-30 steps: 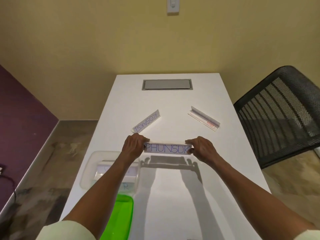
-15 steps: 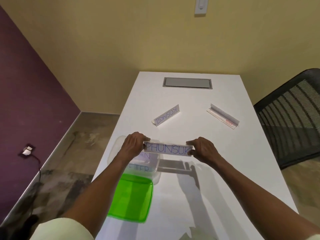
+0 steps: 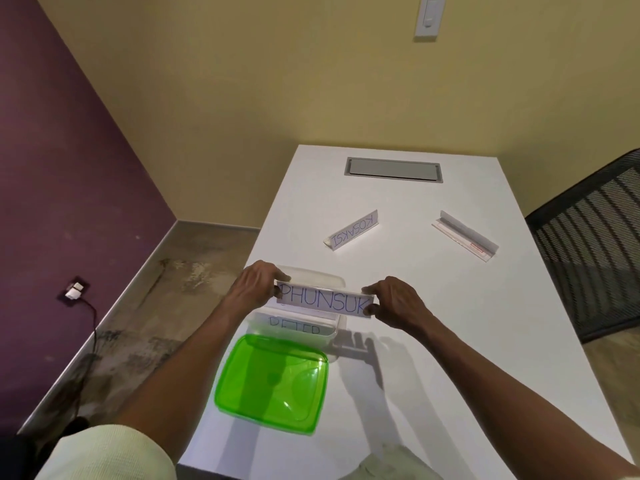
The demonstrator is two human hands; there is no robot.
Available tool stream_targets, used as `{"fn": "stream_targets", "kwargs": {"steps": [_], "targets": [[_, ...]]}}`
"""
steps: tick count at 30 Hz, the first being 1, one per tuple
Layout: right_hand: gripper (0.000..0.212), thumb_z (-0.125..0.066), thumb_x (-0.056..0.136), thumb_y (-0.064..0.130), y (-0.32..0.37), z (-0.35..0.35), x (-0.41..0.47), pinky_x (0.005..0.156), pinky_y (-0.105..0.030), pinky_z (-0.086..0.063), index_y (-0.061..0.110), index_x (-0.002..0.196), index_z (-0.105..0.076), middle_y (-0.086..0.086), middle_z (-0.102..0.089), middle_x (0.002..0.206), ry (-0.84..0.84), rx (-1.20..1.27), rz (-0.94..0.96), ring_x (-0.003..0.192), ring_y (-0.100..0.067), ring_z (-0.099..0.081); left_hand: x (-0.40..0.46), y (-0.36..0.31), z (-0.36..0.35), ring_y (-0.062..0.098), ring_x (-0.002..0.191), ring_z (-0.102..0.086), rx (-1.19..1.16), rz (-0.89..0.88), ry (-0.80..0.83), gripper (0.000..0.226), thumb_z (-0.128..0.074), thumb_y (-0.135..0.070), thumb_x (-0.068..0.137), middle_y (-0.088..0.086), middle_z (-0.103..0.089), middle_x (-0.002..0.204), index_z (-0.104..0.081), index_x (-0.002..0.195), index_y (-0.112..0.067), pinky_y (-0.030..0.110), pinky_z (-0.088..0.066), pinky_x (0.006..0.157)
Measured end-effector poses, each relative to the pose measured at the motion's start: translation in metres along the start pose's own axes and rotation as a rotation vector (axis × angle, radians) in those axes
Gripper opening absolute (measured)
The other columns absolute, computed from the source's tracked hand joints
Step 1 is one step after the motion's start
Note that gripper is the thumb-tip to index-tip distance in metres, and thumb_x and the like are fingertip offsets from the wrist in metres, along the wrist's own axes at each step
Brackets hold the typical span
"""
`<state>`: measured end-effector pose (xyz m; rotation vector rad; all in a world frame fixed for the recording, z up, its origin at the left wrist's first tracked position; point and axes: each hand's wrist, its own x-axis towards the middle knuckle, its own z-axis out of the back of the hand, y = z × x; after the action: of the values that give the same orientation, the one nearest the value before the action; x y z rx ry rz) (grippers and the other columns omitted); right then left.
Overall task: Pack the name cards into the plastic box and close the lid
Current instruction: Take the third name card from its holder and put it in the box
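Observation:
I hold the PHUNSUK name card (image 3: 323,301) level by its two ends, above the clear plastic box (image 3: 337,282). My left hand (image 3: 256,284) pinches its left end and my right hand (image 3: 398,301) pinches its right end. Inside the box lies a card reading PETER (image 3: 294,329), partly hidden by the held card. The green lid (image 3: 273,382) lies flat on the table just in front of the box. Farther back stand the KOSAKSI card (image 3: 351,230) and another card holder (image 3: 465,235) turned away from me.
The white table (image 3: 450,323) has a grey cable hatch (image 3: 393,169) near its far end. A black mesh chair (image 3: 595,244) stands at the right. The table's left edge runs just beside the box and lid, with floor and a wall socket (image 3: 74,289) beyond.
Both hands have carried the PHUNSUK card left until it hangs over the clear box. My view has swung left, showing the lid in full.

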<state>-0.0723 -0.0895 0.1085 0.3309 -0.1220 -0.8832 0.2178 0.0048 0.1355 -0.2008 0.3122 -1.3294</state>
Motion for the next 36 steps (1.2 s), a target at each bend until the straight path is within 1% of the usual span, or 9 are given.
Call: {"fn": "stream_targets", "kwargs": {"steps": [8,14,21,24,26,28,29,34,36], "targets": [[0.042,-0.069,0.076,0.032,0.023,-0.006,0.004,0.076,-0.035,-0.047,0.017,0.116,-0.068,-0.011,-0.071,0.103,0.026,-0.010,0.018,0.098,-0.029,-0.059,-0.008,0.021,0.005,0.025,0.110,-0.063,0.002,0.020,-0.001,0.033,-0.073,-0.008,0.079,0.009,-0.071,0.112,-0.072,0.110,-0.020,0.035,-0.053,0.088],[0.039,-0.070,0.074,0.032,0.040,-0.012,0.013,0.074,-0.037,-0.045,0.011,0.107,-0.068,-0.014,-0.068,0.096,-0.001,-0.009,0.044,0.093,-0.032,-0.058,-0.007,0.033,0.011,0.027,0.104,-0.065,0.026,0.067,-0.035,0.034,-0.075,-0.012,0.079,0.007,-0.071,0.112,-0.071,0.111,-0.024,0.032,-0.052,0.081],[0.037,-0.069,0.070,0.036,0.058,-0.018,0.030,0.071,-0.036,-0.049,0.013,0.099,-0.071,-0.013,-0.070,0.090,0.018,-0.071,0.061,0.091,-0.032,-0.060,-0.002,0.050,0.011,0.029,0.108,-0.063,0.101,0.084,-0.002,0.038,-0.076,-0.018,0.078,0.012,-0.066,0.122,-0.069,0.115,-0.024,0.038,-0.052,0.091],[0.037,-0.070,0.068,0.032,0.062,-0.022,0.035,0.069,-0.032,-0.045,0.015,0.101,-0.072,-0.014,-0.069,0.091,0.040,-0.066,0.045,0.093,-0.032,-0.059,0.002,0.056,0.008,0.029,0.111,-0.061,0.131,0.102,0.033,0.039,-0.076,-0.023,0.079,0.012,-0.064,0.124,-0.068,0.116,-0.025,0.040,-0.050,0.093],[0.026,-0.068,0.067,0.027,0.065,-0.024,0.039,0.062,-0.032,-0.040,0.011,0.088,-0.070,-0.016,-0.067,0.084,0.051,-0.107,0.050,0.089,-0.035,-0.057,0.005,0.059,0.005,0.029,0.114,-0.058,0.143,0.098,0.051,0.039,-0.075,-0.023,0.079,0.012,-0.064,0.125,-0.068,0.117,-0.025,0.040,-0.047,0.096],[0.014,-0.064,0.067,0.022,0.069,-0.028,0.041,0.056,-0.030,-0.031,0.010,0.070,-0.059,-0.017,-0.064,0.075,0.064,-0.160,0.076,0.083,-0.035,-0.056,0.008,0.061,0.001,0.028,0.114,-0.058,0.167,0.075,0.057,0.038,-0.075,-0.022,0.079,0.009,-0.065,0.124,-0.069,0.116,-0.022,0.039,-0.046,0.096],[0.012,-0.063,0.067,0.020,0.070,-0.030,0.043,0.056,-0.030,-0.028,0.010,0.069,-0.056,-0.018,-0.063,0.073,0.071,-0.183,0.091,0.082,-0.035,-0.055,0.010,0.061,-0.001,0.027,0.113,-0.058,0.180,0.064,0.059,0.037,-0.075,-0.021,0.078,0.007,-0.067,0.122,-0.069,0.115,-0.021,0.038,-0.046,0.096],[0.018,-0.065,0.065,0.014,0.073,-0.040,0.048,0.056,-0.030,-0.027,0.003,0.079,-0.064,-0.021,-0.063,0.076,0.102,-0.246,0.136,0.078,-0.035,-0.057,0.018,0.064,-0.011,0.024,0.105,-0.061,0.256,0.033,0.080,0.033,-0.074,-0.023,0.077,0.006,-0.070,0.114,-0.072,0.110,-0.023,0.033,-0.046,0.093],[0.016,-0.066,0.065,0.013,0.074,-0.044,0.051,0.056,-0.029,-0.026,0.004,0.077,-0.064,-0.021,-0.063,0.075,0.130,-0.270,0.148,0.077,-0.034,-0.058,0.020,0.065,-0.016,0.024,0.104,-0.062,0.293,0.024,0.119,0.032,-0.075,-0.025,0.077,0.007,-0.069,0.114,-0.072,0.109,-0.025,0.033,-0.048,0.092]]}}
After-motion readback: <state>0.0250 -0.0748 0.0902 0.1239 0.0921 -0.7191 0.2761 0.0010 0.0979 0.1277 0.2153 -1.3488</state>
